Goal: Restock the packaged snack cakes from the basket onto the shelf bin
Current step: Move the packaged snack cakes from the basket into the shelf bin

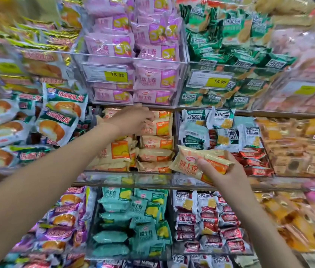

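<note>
A yellow snack cake pack (199, 165) sits in the right hand (224, 171), thumb on top and fingers curled beneath, just in front of the shelf bin (133, 172) of matching yellow packs. The left hand (133, 118) reaches deep into that bin, fingers curled on a stacked pack (160, 124). Pink packs (133, 49) fill the bin above, teal packs (133, 215) the one below.

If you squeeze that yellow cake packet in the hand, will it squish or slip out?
Probably squishes: the yellow cake packet looks puffy and soft where the right hand wraps it. Its shiny wrapper may be a bit slippery. It seems light, since one hand holds it.
</note>
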